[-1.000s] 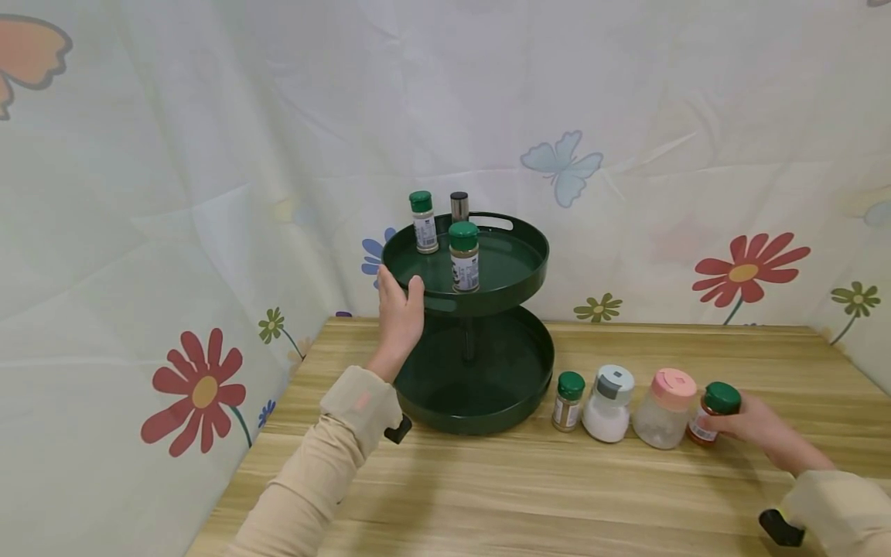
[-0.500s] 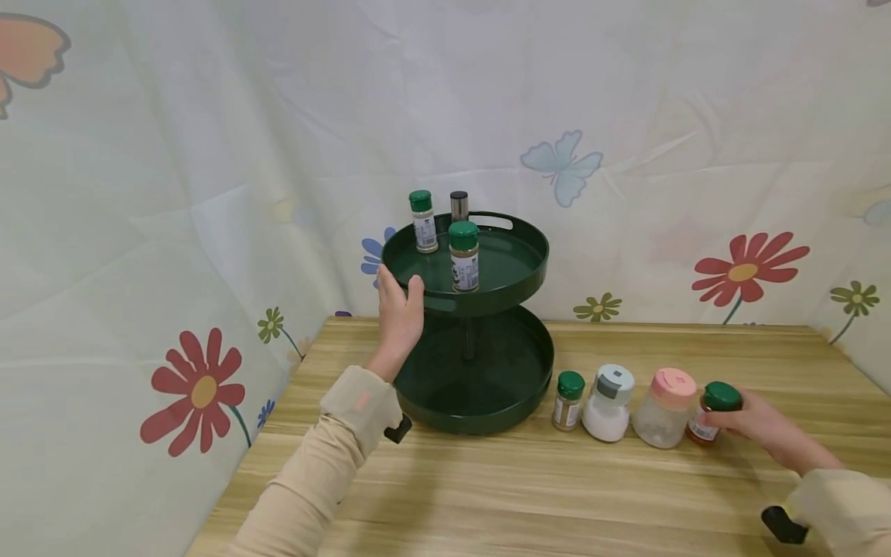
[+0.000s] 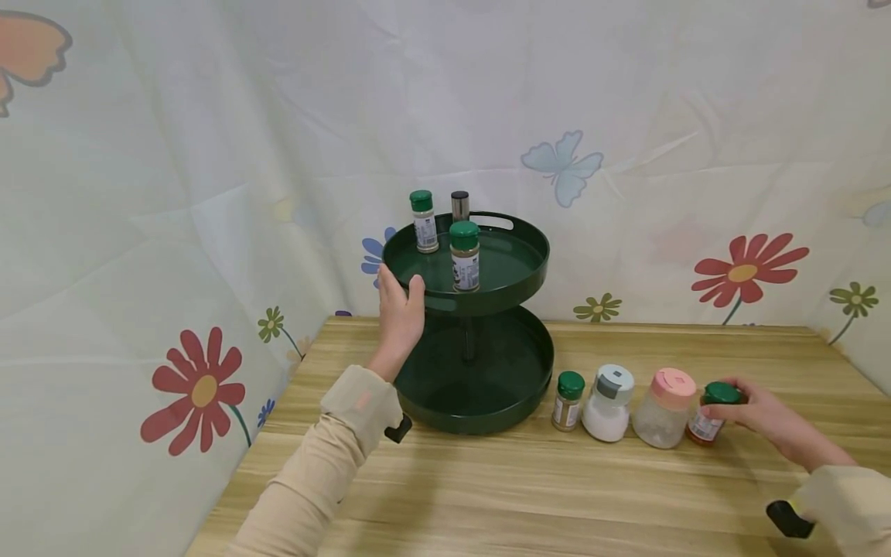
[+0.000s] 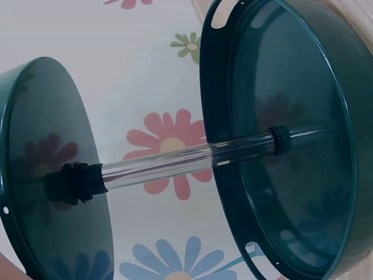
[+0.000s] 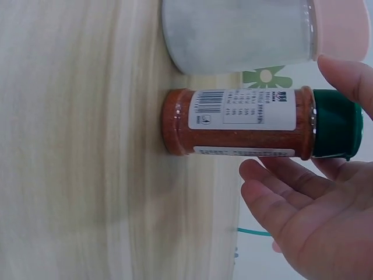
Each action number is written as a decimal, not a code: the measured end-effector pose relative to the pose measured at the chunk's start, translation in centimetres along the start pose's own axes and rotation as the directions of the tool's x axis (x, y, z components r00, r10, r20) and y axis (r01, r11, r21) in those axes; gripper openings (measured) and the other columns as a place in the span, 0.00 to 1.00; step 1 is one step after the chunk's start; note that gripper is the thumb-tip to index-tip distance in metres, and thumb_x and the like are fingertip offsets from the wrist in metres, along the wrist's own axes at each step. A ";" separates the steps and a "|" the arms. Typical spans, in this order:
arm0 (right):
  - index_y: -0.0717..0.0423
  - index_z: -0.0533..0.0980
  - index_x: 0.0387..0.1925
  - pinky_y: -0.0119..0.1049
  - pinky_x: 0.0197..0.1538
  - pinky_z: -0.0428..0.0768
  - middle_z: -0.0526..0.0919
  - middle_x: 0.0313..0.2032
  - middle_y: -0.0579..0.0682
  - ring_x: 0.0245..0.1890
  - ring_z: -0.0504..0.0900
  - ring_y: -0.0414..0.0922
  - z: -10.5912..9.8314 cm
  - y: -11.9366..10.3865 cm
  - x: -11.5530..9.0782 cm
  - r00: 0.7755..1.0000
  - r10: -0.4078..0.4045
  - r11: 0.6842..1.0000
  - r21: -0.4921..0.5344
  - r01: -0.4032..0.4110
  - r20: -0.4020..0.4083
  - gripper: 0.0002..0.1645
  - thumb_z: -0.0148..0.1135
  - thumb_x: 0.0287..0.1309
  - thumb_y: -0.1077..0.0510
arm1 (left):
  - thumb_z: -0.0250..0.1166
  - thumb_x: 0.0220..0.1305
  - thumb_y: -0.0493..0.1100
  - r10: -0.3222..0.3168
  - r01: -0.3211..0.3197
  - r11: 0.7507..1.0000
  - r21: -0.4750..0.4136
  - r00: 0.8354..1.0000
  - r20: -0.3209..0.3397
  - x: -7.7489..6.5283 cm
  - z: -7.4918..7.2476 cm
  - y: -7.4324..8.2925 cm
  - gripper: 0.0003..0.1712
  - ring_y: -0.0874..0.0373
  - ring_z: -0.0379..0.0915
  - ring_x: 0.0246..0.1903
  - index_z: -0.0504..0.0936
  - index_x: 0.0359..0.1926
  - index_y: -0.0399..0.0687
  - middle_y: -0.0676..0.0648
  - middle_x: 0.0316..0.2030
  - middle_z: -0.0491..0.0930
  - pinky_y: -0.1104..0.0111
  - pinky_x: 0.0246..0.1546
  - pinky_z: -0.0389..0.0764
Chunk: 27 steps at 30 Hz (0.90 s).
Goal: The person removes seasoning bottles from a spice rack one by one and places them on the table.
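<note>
In the head view, my left hand (image 3: 401, 319) rests with its fingers extended against the left rim of the upper tray of a dark green two-tier rack (image 3: 511, 294). At the right, my right hand (image 3: 769, 419) is beside a green-capped spice jar (image 5: 250, 122) of red-orange powder, standing upright on the table. In the right wrist view, the thumb is by the cap and the loosely bent fingers lie along the jar's other side, with a gap before the palm. Whether a fingertip touches it is hard to tell. The left wrist view shows the rack's clear central post (image 4: 163, 166).
Left of the red-orange jar stand a pink-capped jar (image 3: 663, 410), a white jar with a pale blue cap (image 3: 609, 404) and a small green-capped jar (image 3: 567, 402). The upper tray holds two green-capped jars (image 3: 465, 263) (image 3: 424, 224) and a dark-topped container (image 3: 459, 206).
My right hand has eased slightly back to the right and its fingers have loosened from the red-orange jar, which stays in place. The left hand and rack look unchanged.
</note>
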State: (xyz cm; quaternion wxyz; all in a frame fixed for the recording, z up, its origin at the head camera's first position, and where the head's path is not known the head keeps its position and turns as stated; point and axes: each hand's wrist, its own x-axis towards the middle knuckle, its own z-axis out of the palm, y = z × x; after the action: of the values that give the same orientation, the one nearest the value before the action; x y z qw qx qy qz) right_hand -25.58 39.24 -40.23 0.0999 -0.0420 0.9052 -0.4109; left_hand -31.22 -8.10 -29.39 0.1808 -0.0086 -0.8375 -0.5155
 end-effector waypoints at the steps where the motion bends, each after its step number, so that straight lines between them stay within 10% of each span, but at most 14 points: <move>1: 0.78 0.51 0.54 0.54 0.45 0.73 0.66 0.47 0.70 0.44 0.70 0.57 -0.1 -0.1 0.0 1.000 0.003 1.000 0.001 -0.003 0.000 0.38 0.53 0.60 0.50 | 0.39 0.67 0.57 -0.003 0.003 1.000 -0.003 1.000 0.002 0.0 0.0 0.0 0.41 0.53 0.26 0.68 0.30 0.68 0.41 0.43 0.70 0.30 0.58 0.67 0.38; 27: 0.77 0.50 0.57 0.68 0.47 0.64 0.60 0.52 0.79 0.50 0.62 0.70 -1.4 -2.7 -0.2 0.996 -0.053 0.998 -0.050 0.049 -0.072 0.39 0.48 0.63 0.48 | 0.39 0.67 0.58 -0.001 0.001 1.000 0.005 1.000 -0.004 0.0 0.0 0.1 0.41 0.53 0.27 0.68 0.30 0.68 0.41 0.42 0.70 0.30 0.58 0.67 0.39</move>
State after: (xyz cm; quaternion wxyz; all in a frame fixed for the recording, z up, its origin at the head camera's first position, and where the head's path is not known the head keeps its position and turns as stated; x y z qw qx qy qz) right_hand -25.73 38.52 -37.32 0.0550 -0.0524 0.9166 -0.3925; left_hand -31.16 -8.06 -29.28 0.1825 -0.0068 -0.8385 -0.5135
